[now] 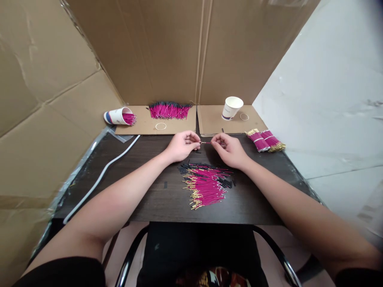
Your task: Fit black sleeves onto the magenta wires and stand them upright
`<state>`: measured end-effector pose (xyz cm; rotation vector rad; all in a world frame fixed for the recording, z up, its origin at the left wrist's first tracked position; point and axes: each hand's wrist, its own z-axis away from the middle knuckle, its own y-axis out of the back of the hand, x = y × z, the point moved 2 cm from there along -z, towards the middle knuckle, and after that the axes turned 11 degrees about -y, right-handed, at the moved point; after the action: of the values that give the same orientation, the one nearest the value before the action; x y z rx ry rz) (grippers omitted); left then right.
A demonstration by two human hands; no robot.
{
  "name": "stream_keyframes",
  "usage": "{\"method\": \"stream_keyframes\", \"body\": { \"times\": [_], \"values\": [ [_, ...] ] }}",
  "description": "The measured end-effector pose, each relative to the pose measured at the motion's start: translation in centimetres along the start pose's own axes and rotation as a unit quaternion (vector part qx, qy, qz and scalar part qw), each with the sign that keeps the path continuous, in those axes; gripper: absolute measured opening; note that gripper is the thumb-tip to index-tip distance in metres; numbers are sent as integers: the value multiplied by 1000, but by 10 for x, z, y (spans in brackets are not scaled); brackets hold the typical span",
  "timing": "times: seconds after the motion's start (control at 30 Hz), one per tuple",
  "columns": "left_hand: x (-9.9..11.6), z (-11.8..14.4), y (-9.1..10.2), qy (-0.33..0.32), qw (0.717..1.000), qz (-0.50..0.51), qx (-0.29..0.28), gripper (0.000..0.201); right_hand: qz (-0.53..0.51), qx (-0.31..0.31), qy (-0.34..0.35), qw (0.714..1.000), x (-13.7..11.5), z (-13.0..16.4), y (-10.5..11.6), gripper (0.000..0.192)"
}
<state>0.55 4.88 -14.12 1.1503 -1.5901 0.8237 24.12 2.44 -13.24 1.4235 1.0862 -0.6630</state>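
A short magenta wire (206,142) with a gold-coloured end spans the gap between my two hands, above the dark table. The fingertips of my left hand (184,146) are pinched at its gold end; whether they also hold a small black sleeve I cannot tell. My right hand (229,150) pinches the wire's other end between thumb and forefinger. Just below the hands lies a loose pile of magenta wires (206,187), gold ends to the left and silvery tips to the right. Small black sleeves (225,183) are scattered over and beside the pile.
Black-ended magenta wires (170,111) lie in a row on cardboard (140,126) at the back. A tipped paper cup (115,116) holds more wires. An upright cup (231,108), rubber bands (160,126), banded wire bundles (265,140) and a white cable (101,177) lie around. Cardboard walls enclose the back and left.
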Motion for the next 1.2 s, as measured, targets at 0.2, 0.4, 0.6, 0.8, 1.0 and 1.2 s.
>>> {"method": "stream_keyframes", "body": {
  "times": [0.2, 0.4, 0.6, 0.8, 1.0, 1.2],
  "values": [
    [0, 1, 0, -18, 1000, -20, -1, 17, 30, 5, 11, 999, -1, 1, 1, 24],
    [4, 4, -2, -28, 998, -49, 6, 16, 59, 15, 21, 998, -2, 1, 3, 21],
    [4, 5, -2, -34, 997, -67, 9, 16, 85, 25, 41, 995, -4, 2, 3, 20],
    [5, 6, -3, -32, 997, -67, 12, 17, 81, 26, 36, 996, -3, 2, 4, 19],
    [5, 6, -3, -37, 997, -65, 10, 18, 81, 20, 51, 995, -5, 3, 4, 16],
    [2, 7, -3, -52, 996, -75, 9, 19, 85, 22, 64, 994, -6, 4, 3, 13]
  ]
}}
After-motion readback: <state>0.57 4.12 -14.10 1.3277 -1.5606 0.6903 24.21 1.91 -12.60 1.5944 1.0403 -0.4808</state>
